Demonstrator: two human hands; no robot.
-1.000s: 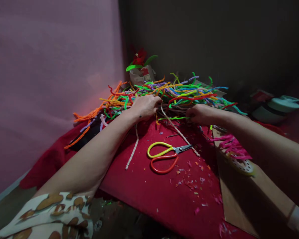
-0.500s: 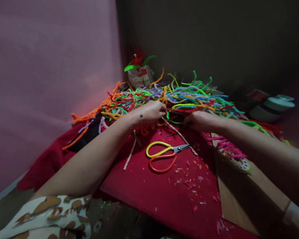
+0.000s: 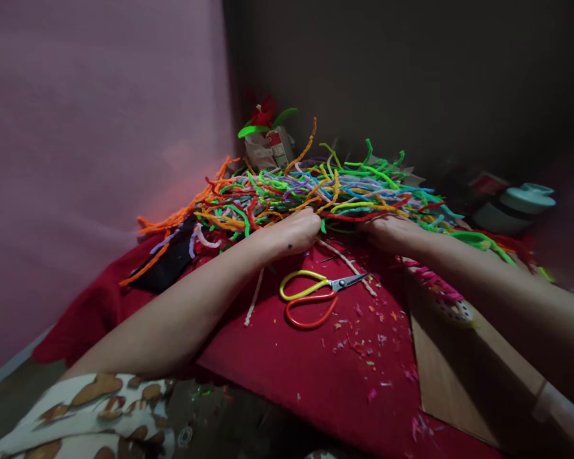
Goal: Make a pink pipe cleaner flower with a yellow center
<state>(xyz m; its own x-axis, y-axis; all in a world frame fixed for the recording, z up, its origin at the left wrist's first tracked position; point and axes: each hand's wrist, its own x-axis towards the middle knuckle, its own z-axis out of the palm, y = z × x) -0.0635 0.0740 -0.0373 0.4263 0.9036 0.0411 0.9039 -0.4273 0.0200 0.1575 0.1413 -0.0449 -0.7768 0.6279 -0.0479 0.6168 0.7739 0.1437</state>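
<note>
My left hand (image 3: pixel 303 231) is closed at the front edge of a heap of many-coloured pipe cleaners (image 3: pixel 358 185). Its fingertips point away from me, and what they hold, if anything, is hidden. To its right, my right hand (image 3: pixel 390 234) reaches under the front of the same heap. Shade and pipe cleaners cover those fingers. A whitish pipe cleaner (image 3: pixel 348 262) slants across the red cloth from beside my left hand. Another pale one (image 3: pixel 254 299) sticks out below my left wrist. Scissors (image 3: pixel 335 286) with one yellow and one red handle lie in front of both hands.
Small coloured scraps (image 3: pixel 358 344) litter the red cloth (image 3: pixel 268 370). At right are a wooden board (image 3: pixel 449 382) and a spool with pink strands (image 3: pixel 462 312). A lidded container (image 3: pixel 519 207) stands behind. A red flower (image 3: pixel 263 113) rises at the back, near the pink wall (image 3: pixel 100 127).
My left hand has shifted slightly towards me and right, away from the orange pipe cleaner that stood above it. My right hand has barely moved. The scissors lie where they were.
</note>
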